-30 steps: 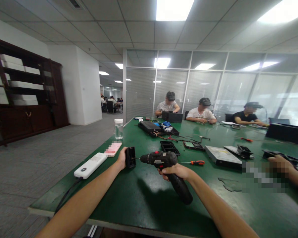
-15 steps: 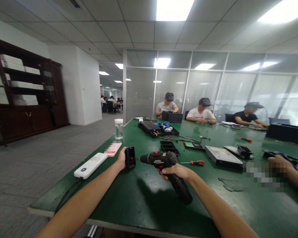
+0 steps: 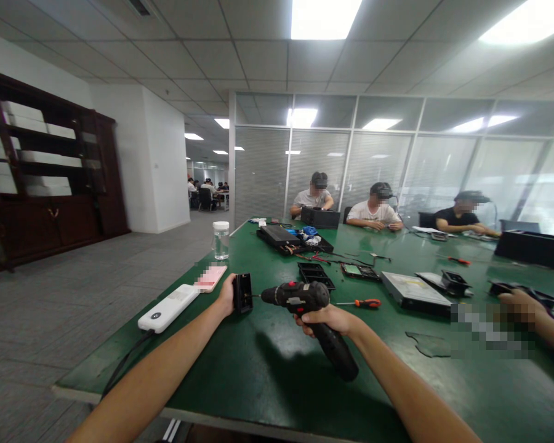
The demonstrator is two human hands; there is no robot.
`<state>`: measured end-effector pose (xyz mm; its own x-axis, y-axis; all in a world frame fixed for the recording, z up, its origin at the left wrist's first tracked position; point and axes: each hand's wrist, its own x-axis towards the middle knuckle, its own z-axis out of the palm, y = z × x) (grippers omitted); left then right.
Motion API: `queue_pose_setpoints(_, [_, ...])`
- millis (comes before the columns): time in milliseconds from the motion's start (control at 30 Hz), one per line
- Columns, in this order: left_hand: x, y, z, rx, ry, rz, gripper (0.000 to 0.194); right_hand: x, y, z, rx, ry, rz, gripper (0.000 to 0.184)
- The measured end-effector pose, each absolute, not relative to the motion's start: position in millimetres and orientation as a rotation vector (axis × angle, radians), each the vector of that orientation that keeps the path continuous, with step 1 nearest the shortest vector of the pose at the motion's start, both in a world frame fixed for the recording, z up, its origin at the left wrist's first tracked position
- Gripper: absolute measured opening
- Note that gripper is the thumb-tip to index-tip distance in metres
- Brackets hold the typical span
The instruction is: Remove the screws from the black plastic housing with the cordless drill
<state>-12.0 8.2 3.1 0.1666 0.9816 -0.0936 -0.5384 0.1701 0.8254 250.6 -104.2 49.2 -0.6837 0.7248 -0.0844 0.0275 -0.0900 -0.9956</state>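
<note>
In the head view, a black cordless drill [image 3: 300, 296] is gripped at its handle by my right hand [image 3: 325, 320], its chuck pointing left. My left hand [image 3: 228, 295] holds a small black open-sided plastic frame [image 3: 244, 292] on edge over the table. The thin bit of the drill reaches to the frame's open side; whether it sits in a screw is too small to tell. Behind the drill lies a screwdriver [image 3: 367, 303] with an orange and black handle. A second black frame [image 3: 315, 275] with compartments rests just beyond the drill.
On the green table [image 3: 240, 381] are a white power bank [image 3: 170, 307] with a cable, a pink phone [image 3: 212, 279], a clear bottle [image 3: 220, 240], a metal drive [image 3: 413, 292] and a dark case [image 3: 281, 237] with wires. Another person's hand [image 3: 519, 307] is at the right.
My hands, the drill and the black frame are almost still. Across the table, a seated person in white has shifted slightly to the right.
</note>
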Motion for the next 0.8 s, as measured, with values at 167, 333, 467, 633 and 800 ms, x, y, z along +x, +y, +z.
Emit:
queue_pose_setpoints(167, [-11.8, 7.3, 4.5, 0.728, 0.743, 1.242, 0.026, 250.0, -105.2, 51.0, -0.807, -1.685, 1.826, 0.030])
queue_pose_setpoints(333, [-10.8, 5.6, 5.1, 0.734, 0.750, 1.262, 0.025, 249.4, -106.3, 52.7, -0.833, -1.662, 1.845, 0.032])
queue_pose_setpoints(467, [-9.4, 2.0, 7.8, 0.733, 0.762, 1.259, 0.026, 249.5, -106.1, 52.7, -0.817, -1.666, 1.844, 0.031])
queue_pose_setpoints(633, [-7.9, -1.8, 12.0, 0.690, 0.781, 1.263, 0.025, 249.2, -105.4, 51.7, -0.826, -1.681, 1.833, 0.030])
queue_pose_setpoints(800, [-9.1, 1.4, 10.0, 0.695, 0.769, 1.261, 0.025, 249.3, -105.7, 52.1, -0.815, -1.689, 1.843, 0.030])
